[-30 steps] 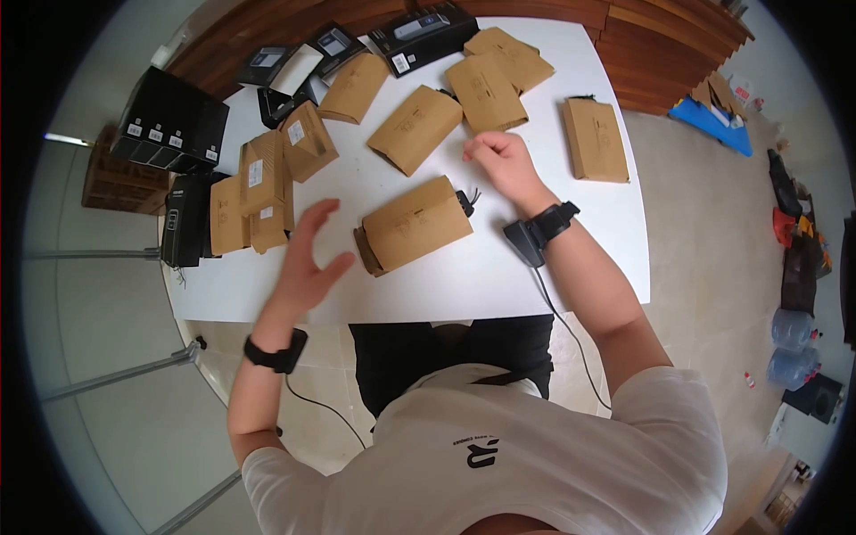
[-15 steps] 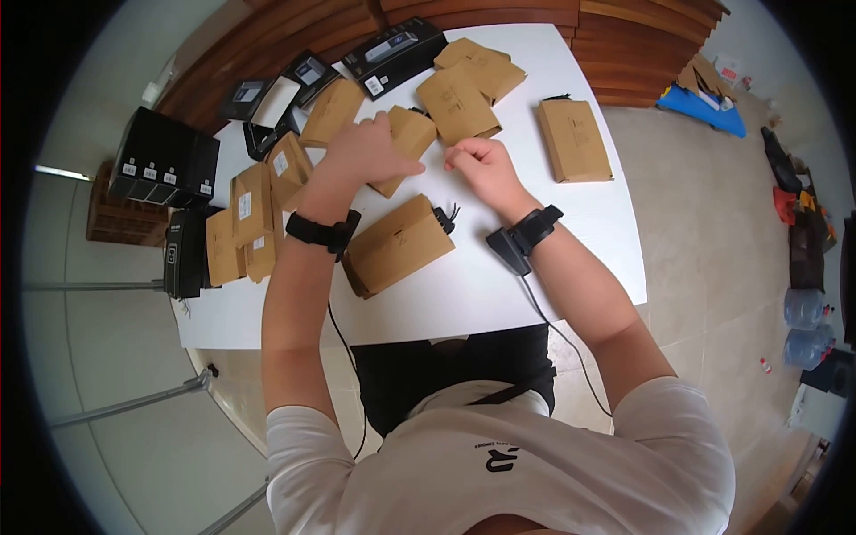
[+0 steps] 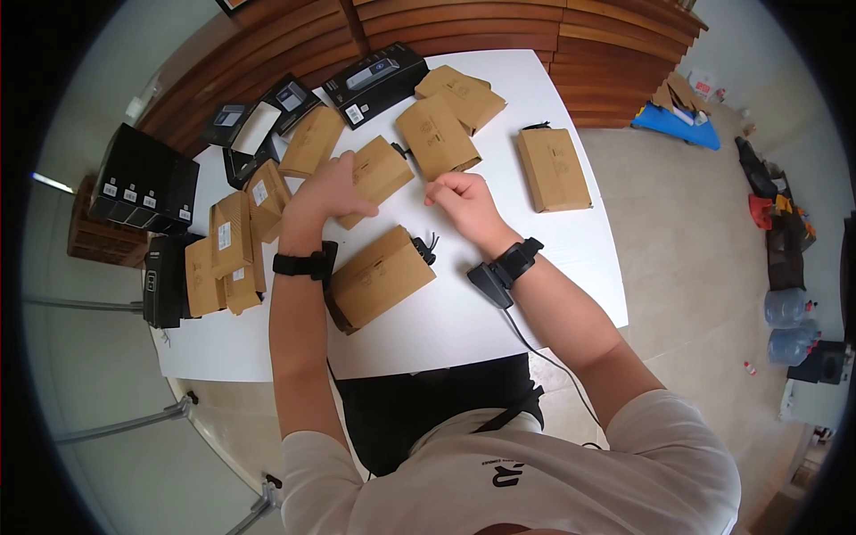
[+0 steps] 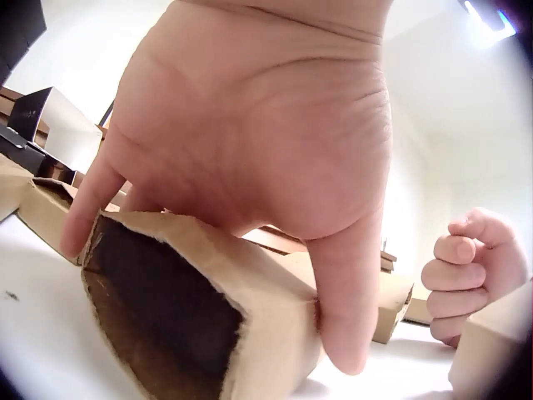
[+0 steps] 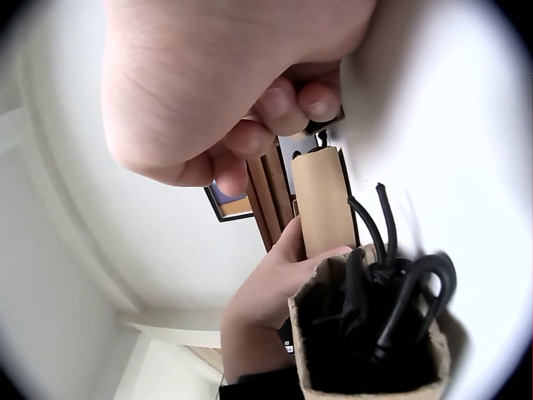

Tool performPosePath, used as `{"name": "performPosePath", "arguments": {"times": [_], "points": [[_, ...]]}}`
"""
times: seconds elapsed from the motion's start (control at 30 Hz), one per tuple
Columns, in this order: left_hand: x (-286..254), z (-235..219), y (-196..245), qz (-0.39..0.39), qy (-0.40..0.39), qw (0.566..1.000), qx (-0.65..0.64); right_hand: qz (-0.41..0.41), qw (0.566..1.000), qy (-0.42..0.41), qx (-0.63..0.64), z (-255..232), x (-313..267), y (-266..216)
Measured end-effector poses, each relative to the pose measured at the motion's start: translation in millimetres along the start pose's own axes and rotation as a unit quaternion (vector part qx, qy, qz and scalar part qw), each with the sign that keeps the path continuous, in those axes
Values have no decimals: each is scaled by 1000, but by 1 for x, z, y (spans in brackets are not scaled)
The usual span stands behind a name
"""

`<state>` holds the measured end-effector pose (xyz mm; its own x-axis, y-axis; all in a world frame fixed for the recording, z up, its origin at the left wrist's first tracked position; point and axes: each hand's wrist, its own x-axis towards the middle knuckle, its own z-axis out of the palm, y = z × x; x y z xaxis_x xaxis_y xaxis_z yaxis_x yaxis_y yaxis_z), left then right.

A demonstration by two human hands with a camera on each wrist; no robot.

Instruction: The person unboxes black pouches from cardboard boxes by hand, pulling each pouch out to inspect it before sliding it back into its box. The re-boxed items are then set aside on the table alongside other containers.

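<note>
My left hand (image 3: 330, 192) grips a brown cardboard box (image 3: 382, 171) near the middle of the table. In the left wrist view the thumb is on one side of this box (image 4: 279, 304) and the fingers are on the other; its near end gapes, dark inside. My right hand (image 3: 470, 207) is curled into a loose fist to the right, holding nothing. Closer to my body, between the forearms, lies another cardboard box (image 3: 383, 281). Black cords (image 5: 408, 292) stick out of its open end in the right wrist view.
Two overlapping cardboard boxes, one in front (image 3: 437, 138), lie beyond the right hand; another box (image 3: 555, 169) sits at the right. Small cartons (image 3: 234, 234) and black boxes (image 3: 147, 183) crowd the left. A black printed box (image 3: 374, 82) stands at the back edge.
My left hand has moved forward from beside the nearest box to the box farther away and now grips it. The right hand stays curled in much the same place. The head view has shifted.
</note>
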<state>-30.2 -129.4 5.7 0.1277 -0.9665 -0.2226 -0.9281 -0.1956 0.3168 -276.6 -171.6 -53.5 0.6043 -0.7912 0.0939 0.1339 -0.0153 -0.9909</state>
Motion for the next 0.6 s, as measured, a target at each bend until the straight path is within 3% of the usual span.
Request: {"name": "performPosePath", "arguments": {"times": [0.07,0.17,0.27,0.33,0.4,0.6], "points": [[-8,-10,5,-48,-28,998,-17,-11,1000,-1,3,0,1,2],[-24,-16,3,-31,20,997,-71,7,1000,-7,-21,-1,2,3],[-38,-30,15,-59,-1,995,-82,21,1000,-15,-10,3,3,-1],[-47,-36,14,-42,8,996,-75,40,999,-4,29,4,2,0],[-58,-37,11,40,116,992,-32,27,1000,-5,13,2,2,4],[-97,-58,24,81,116,989,-39,-33,994,-2,109,3,1,0]]}}
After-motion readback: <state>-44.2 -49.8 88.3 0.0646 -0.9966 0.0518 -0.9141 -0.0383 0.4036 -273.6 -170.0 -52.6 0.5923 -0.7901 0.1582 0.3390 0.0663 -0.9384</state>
